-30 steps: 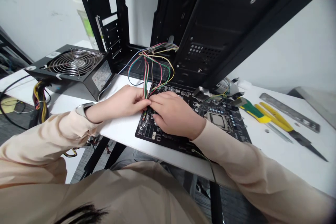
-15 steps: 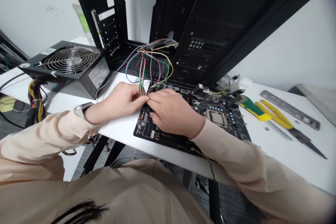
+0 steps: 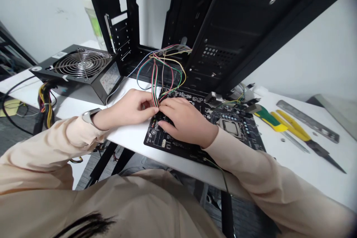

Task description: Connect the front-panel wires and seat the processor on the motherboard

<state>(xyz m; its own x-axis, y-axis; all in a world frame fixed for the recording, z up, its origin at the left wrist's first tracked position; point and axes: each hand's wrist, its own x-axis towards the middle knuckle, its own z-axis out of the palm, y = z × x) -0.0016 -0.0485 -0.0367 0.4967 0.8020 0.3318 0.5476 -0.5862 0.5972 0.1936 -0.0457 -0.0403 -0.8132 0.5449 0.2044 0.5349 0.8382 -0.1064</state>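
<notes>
Red, white, green and black wires (image 3: 155,81) run down from the computer case (image 3: 178,67) to my fingertips above the left edge of a black motherboard (image 3: 156,139). My left hand (image 3: 134,106) pinches the lower end of these wires between thumb and fingers. Over the board lies my right hand (image 3: 186,122), its fingertips meeting the left ones at the wire ends; its thumb sits apart from the fingers. Whatever is between the right fingertips is hidden. A processor (image 3: 231,127) shows on the board, right of my right hand.
At left stands a power supply (image 3: 83,70) with bundled cables (image 3: 47,104). To the right lie a green-yellow screwdriver (image 3: 269,118), yellow-handled pliers (image 3: 299,130) and a metal strip (image 3: 308,121). The tall case rises behind the board. The table's front edge is close to my body.
The whole view has shifted slightly, so things appear a little further right. Both hands stay together at the wire ends, with the right thumb slightly shifted.
</notes>
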